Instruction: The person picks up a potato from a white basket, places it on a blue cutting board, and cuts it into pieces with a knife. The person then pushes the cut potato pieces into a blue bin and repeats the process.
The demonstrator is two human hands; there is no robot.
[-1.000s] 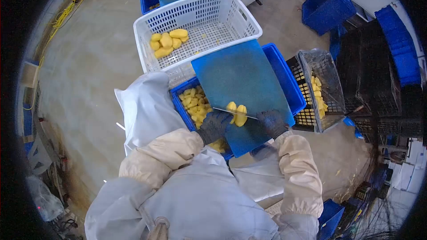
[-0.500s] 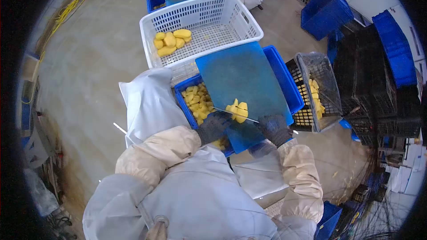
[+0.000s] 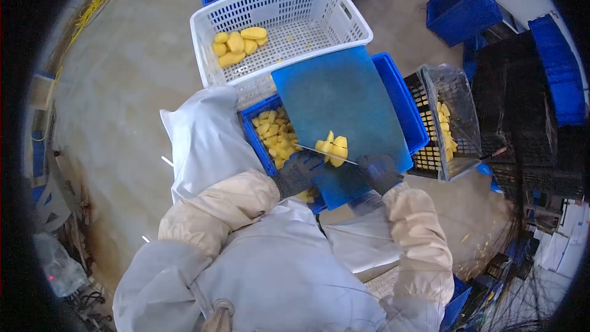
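The cut yellow pieces (image 3: 332, 149) lie in a small cluster near the near edge of the blue cutting board (image 3: 344, 95), with the thin blade of a knife (image 3: 344, 160) across them. The gloved right hand (image 3: 377, 173) is clenched around the knife's handle at the board's near right corner. The gloved left hand (image 3: 296, 173) sits at the board's near left edge, just beside the pieces; whether it grips anything cannot be told. Under the board stands a blue crate (image 3: 402, 101) holding more chunks (image 3: 275, 137). Beyond the board a white basket (image 3: 212, 55) holds larger yellow lumps (image 3: 237, 43).
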